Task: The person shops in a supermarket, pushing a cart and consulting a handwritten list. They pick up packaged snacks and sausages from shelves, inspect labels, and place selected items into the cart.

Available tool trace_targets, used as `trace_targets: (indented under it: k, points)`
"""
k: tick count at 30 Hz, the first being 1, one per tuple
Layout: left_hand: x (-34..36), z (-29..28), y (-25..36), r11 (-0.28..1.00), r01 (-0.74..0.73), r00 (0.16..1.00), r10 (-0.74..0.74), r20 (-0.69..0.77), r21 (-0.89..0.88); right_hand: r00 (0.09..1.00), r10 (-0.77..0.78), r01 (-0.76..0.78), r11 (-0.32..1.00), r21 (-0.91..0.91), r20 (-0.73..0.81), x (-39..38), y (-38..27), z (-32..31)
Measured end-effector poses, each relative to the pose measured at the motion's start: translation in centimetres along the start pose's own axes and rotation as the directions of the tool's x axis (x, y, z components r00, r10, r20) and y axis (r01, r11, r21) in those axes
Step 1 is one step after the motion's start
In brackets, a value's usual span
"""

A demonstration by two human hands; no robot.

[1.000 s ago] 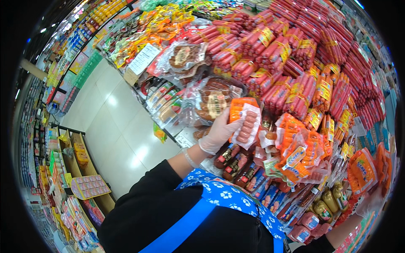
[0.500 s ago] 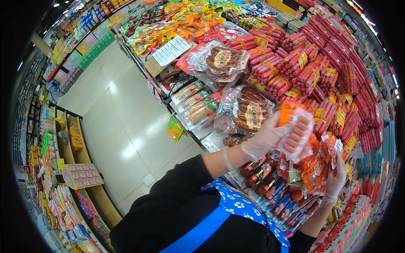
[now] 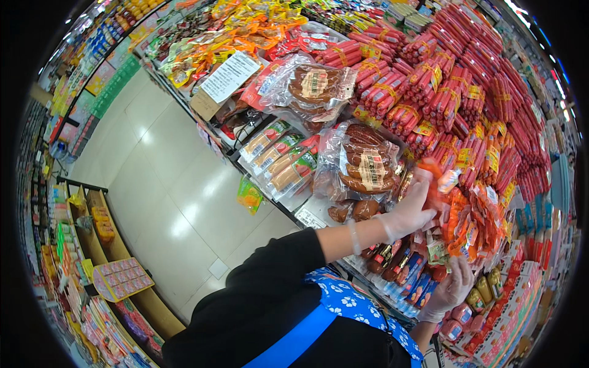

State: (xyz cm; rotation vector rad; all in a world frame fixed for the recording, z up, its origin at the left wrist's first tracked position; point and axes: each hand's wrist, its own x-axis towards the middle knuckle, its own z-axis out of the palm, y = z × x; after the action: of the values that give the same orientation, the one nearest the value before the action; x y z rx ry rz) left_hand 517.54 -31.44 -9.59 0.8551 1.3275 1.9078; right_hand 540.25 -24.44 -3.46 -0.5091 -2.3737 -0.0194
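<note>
My gloved left hand (image 3: pixel 410 211) grips an orange sausage pack (image 3: pixel 434 184), blurred, against a pile of similar orange packs (image 3: pixel 466 224) on the display. My gloved right hand (image 3: pixel 452 287) is below that pile, fingers loosely bent and apart, with nothing visible in them. Around them lie large clear packs of brown sausages (image 3: pixel 368 162), bundles of red sausages (image 3: pixel 445 101), dark sausage packs (image 3: pixel 388 256) and blue-wrapped sausages (image 3: pixel 414 282).
A tiled aisle floor (image 3: pixel 172 184) runs left of the display. A low wooden shelf (image 3: pixel 147 310) with packaged goods stands across it, with tall stocked shelves (image 3: pixel 86 86) behind. Yellow and orange snack bags (image 3: pixel 245 27) fill the display's far end.
My left hand has turned and lowered the orange pack onto the pile. My right hand rose to the packs, then dropped away below them.
</note>
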Motion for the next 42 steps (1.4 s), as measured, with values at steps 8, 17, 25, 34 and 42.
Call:
trace_targets:
  k: [8, 17, 25, 34, 42]
  points:
    - [-12.1, -7.6, 0.6, 0.862, -0.128, 0.992, 0.104, 0.076, 0.491, 0.983, 0.183, -0.184, 0.982, 0.039, 0.021, -3.7, -1.4, 0.3]
    - [-18.6, -14.8, -0.4, 0.647, -0.017, 0.990, 0.117, -0.078, 0.762, 0.941, 0.337, -0.338, 0.939, -0.071, -0.026, -9.9, -3.6, -1.6]
    - [-20.4, -15.1, -3.4, 0.414, -0.017, 0.999, 0.036, 0.002, 0.910, 0.920, 0.376, -0.392, 0.889, -0.237, -0.111, -15.9, -1.9, -6.8]
    - [-19.8, -18.5, -8.3, 0.496, 0.068, 0.997, 0.001, -0.078, 0.866, 0.730, 0.667, -0.672, 0.664, -0.328, -0.145, -28.6, -4.1, -8.9]
    - [-18.6, -21.3, -12.0, 0.733, 0.095, 0.988, 0.016, -0.156, 0.674, 0.260, 0.922, -0.903, 0.338, -0.267, 0.288, -35.3, -6.8, -6.0]
